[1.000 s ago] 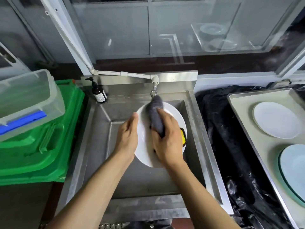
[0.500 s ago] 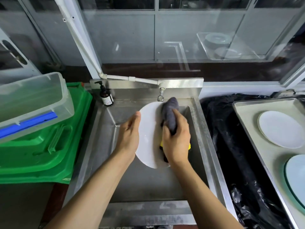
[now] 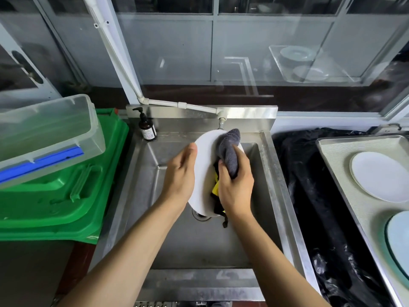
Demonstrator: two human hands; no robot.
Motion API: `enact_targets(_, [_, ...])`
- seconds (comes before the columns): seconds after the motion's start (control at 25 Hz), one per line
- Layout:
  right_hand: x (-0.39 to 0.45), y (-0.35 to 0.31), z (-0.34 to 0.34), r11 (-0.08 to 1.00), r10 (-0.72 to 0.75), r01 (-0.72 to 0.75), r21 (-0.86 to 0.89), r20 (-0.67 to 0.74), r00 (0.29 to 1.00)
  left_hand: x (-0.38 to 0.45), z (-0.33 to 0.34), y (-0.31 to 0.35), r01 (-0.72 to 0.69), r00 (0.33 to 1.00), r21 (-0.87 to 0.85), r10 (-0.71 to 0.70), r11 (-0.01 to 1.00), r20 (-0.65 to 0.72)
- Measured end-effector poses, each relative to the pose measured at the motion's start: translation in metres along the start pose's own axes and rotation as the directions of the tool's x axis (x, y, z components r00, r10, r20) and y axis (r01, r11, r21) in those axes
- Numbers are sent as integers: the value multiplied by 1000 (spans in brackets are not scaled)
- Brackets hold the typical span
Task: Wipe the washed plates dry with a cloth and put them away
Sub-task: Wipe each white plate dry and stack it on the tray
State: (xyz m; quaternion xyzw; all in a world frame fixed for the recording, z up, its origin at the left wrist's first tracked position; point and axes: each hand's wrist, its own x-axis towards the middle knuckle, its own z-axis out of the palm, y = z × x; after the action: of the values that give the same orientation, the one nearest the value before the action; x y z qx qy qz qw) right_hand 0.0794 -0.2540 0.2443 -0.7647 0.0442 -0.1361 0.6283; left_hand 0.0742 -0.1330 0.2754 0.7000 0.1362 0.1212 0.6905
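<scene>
- A clear plastic storage tub with a blue strip [image 3: 44, 138] is sitting tilted on a green moulded plastic lid [image 3: 66, 185] at far left, well apart from the work; judged to be parked out of the way.
- A brown pump bottle with a white label [image 3: 147, 127] is standing upright on the back ledge of the stainless steel sink [image 3: 141, 196], near the tap, probably kept there for the washing stage.
- The left hand [image 3: 180, 173] is lying flat, fingers straight, against the left rim of the round white plate [image 3: 203, 173]. Judgement: it is bracing the plate on edge so the plate does not slide under pressure.
- The plate is being held tilted over the sink basin, its low edge above the drain, likely so drips fall into the basin.
- The right hand [image 3: 235, 185] is gripping a bunched grey cloth [image 3: 229, 151], fingers curled round it, pressing it on the plate's face. Wiping step looks under way, not finished.
- A yellow and black item [image 3: 215, 189] is showing under the right hand; cannot tell what it is.
- Black plastic sheeting [image 3: 309, 196] is covering the bench to the right.
- A pale metal tray [image 3: 336, 156] at far right is carrying a white plate [image 3: 380, 173] and a pale blue plate [image 3: 400, 240], apart from each other; judged to be either waiting or finished.
</scene>
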Motion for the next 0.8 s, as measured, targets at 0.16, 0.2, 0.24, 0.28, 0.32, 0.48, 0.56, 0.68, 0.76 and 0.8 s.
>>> enact_targets(0.16, [-36, -4, 14, 976, -218, 209, 64, 207, 954, 7, 3, 10, 37, 999, 9, -37, 999, -29])
enact_targets(0.2, [-46, -1, 14, 969, -247, 238, 66, 240, 939, 10, 1, 12, 46, 998, 9, -45, 999, -43])
enact_targets(0.24, [-56, 2, 13, 963, -270, 263, 65, 258, 927, 13, -1, 15, 45, 997, 18, -44, 999, -57])
enact_targets(0.28, [-64, 7, 12, 957, -288, 284, 55, 270, 919, 15, -4, 18, 28, 997, 37, -25, 999, -69])
enact_targets(0.32, [-71, 13, 9, 952, -301, 303, 38, 275, 913, 16, -7, 23, -2, 998, 58, 6, 998, -68])
enact_targets(0.48, [-76, 37, -4, 977, -189, 204, -67, 190, 964, 14, -13, 35, -81, 996, 136, 85, 987, -27])
enact_targets(0.56, [-63, 44, -9, 991, -70, 80, -102, 105, 992, 13, -14, 32, -94, 995, 171, 100, 981, -26])
enact_targets(0.68, [-31, 47, -14, 995, 10, -14, -98, -35, 999, 9, -16, 24, -62, 998, 223, 61, 973, 13])
enact_targets(0.76, [-9, 41, -16, 995, 9, -19, -101, -103, 995, 5, -15, 19, -23, 999, 195, 17, 981, 30])
enact_targets(0.8, [0, 34, -16, 994, -25, 14, -104, -108, 994, 3, -13, 17, -12, 999, 155, 7, 988, 33])
